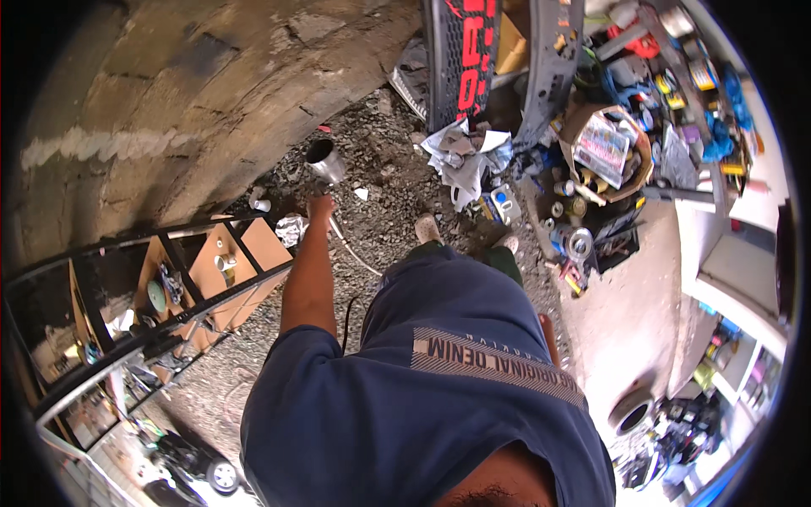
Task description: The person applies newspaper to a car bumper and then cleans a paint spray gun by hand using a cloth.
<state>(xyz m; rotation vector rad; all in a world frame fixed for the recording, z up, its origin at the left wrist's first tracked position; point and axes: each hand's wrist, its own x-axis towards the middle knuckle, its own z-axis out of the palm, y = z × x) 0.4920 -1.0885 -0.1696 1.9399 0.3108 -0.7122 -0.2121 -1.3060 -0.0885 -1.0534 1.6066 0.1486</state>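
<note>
My left hand, with fingers closed, grips what looks like a spray gun with a silver metal cup on top, held out over the gravel. A pale hose runs from its handle toward my body. Only a sliver of skin from my right arm or hand shows past the right side of my shirt; its fingers are hidden. Crumpled paper and a jug with a blue label lie on the ground to the right of the cup.
A stained concrete wall rises at upper left, above a black-framed shelf with boards and small items. Two car panels lean at top centre. A cardboard box, cans and cluttered racks line the right, beside a concrete strip.
</note>
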